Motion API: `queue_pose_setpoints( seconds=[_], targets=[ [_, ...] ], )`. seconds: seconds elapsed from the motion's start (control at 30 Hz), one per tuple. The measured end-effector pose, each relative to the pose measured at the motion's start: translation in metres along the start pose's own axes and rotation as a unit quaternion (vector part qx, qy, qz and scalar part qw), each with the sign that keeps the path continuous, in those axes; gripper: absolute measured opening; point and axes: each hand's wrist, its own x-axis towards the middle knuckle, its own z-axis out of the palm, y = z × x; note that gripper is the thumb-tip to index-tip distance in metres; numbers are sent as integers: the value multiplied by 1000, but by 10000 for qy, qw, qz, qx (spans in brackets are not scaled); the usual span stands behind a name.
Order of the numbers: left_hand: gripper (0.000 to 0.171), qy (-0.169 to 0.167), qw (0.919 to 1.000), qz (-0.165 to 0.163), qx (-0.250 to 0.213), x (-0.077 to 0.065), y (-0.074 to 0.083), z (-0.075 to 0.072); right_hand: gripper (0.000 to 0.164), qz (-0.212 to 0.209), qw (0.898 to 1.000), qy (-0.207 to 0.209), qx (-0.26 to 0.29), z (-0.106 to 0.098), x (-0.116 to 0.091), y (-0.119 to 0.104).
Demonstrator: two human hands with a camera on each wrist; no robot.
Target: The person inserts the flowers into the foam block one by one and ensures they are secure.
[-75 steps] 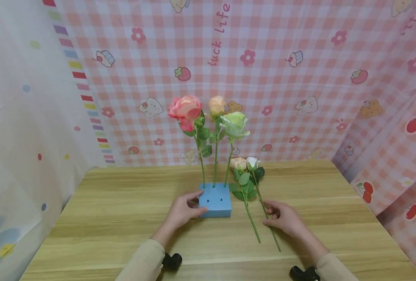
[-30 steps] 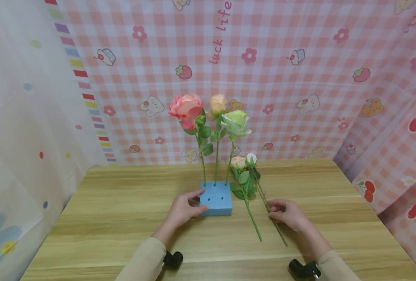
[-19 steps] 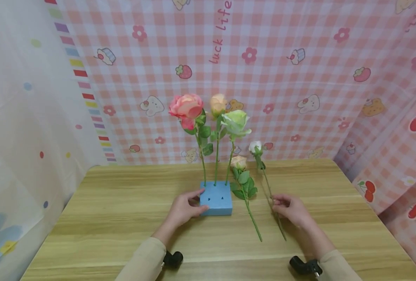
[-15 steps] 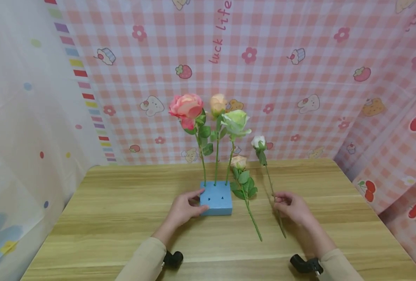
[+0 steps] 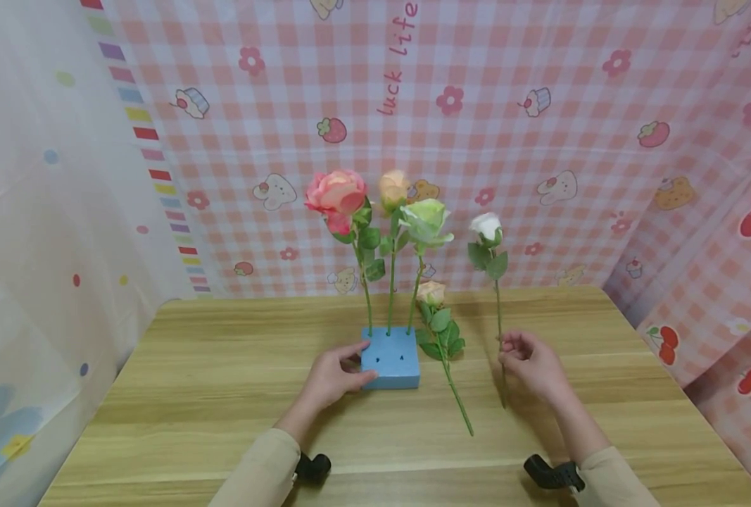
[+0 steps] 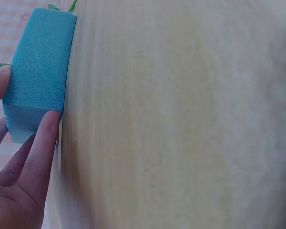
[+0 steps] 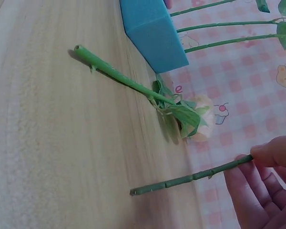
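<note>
Blk point(image 5: 389, 371) w/ 3 roses point(image 5: 394, 189), RH point(image 5: 533, 364) w/ 1

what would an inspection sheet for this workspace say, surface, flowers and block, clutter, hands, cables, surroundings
Surface: wood-grain table.
Job's things: blue block with pink flower, peach flower and green flower standing along its rear edge; two front holes unfilled; second peach flower lying right of it; white flower held roughly upright.
Clutter: nothing seen.
Hands: left hand grips the block's left side; right hand pinches the white flower's stem; black devices at both wrists.
Cables: nothing seen.
Surroundings: pink checked cloth behind and right, white dotted cloth left.
</note>
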Motion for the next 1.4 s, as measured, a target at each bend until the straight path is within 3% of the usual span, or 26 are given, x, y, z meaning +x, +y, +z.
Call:
queue_pose_setpoints(
  seconds=[0.33, 0.63, 1.07, 1.4],
  targets=[
    [61, 29, 10000, 3, 41, 1, -1, 0, 30, -510, 9979, 395, 56, 0, 1, -7],
    [60, 37, 10000, -45, -46, 1, -1, 1, 24, -1403, 9876, 691, -165, 6, -3, -19],
    [60, 47, 9999, -64, -75, 0, -1, 0, 21, -2078, 9767, 485, -224, 24, -1, -44],
    [59, 24, 10000, -46, -48, -1, 2, 0, 22, -2329, 9722, 113, -206, 52, 6, -62]
  ],
)
